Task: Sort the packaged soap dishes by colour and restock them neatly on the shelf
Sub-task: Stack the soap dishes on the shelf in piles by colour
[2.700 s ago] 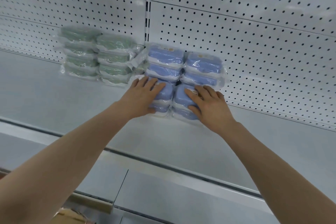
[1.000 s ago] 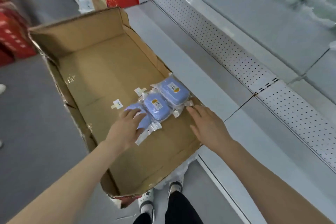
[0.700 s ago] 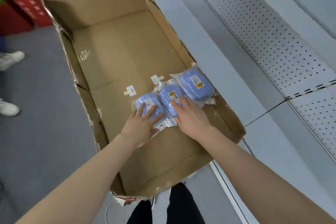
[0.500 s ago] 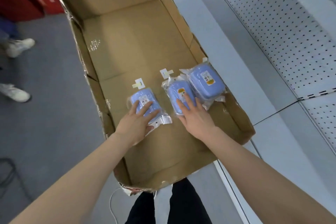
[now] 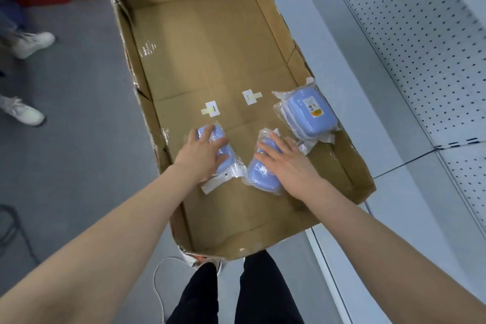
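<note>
Feel: light, slick film, I reckon; take the stiff sides
Left hand (image 5: 202,158): clasps left pack (image 5: 221,135)
Right hand (image 5: 292,168): flat on middle pack (image 5: 261,179)

In cardboard box (image 5: 210,47) on floor (image 5: 79,166), three packaged soap dishes: left dish (image 5: 220,135) under left grip (image 5: 200,155), middle dish (image 5: 261,176) just right of it under right grip (image 5: 289,166), right dish (image 5: 310,116) farther back, against box's right wall. Shelf (image 5: 342,87) right of box.
</note>
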A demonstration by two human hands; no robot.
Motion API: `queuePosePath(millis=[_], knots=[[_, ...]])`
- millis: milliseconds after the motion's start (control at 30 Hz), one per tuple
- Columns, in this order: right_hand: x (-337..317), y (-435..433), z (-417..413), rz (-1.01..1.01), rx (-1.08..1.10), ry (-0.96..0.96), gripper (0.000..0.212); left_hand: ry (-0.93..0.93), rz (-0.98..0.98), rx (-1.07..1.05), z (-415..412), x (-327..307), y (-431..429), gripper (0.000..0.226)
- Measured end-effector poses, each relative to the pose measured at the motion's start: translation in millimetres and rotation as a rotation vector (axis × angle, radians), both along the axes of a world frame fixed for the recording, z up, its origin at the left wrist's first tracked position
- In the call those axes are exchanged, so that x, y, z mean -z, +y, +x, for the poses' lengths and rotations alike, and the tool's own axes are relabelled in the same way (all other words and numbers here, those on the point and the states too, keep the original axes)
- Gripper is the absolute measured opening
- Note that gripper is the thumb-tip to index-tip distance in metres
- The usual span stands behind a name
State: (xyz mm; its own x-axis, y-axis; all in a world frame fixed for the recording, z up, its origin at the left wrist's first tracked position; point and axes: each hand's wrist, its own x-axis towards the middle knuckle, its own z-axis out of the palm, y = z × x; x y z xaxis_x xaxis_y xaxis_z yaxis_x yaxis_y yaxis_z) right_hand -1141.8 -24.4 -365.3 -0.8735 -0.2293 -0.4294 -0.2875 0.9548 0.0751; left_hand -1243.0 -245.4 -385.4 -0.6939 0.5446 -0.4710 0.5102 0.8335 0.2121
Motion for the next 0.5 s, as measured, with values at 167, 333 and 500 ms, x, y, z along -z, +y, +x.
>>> queuePosePath(millis=[167,333,500], knots=[[-7,5,30,0.057,0.351,-0.025,0.086,-0.037,0.283,0.134,14,-3,11,0.039],[-5,10,46,-0.022,0.409,-0.036,0.092,-0.021,0.067,-0.122,38,2,10,0.109],[-27,13,49,-0.092,0.574,0.062,0.089,0.040,0.064,-0.159,38,-10,8,0.094]])
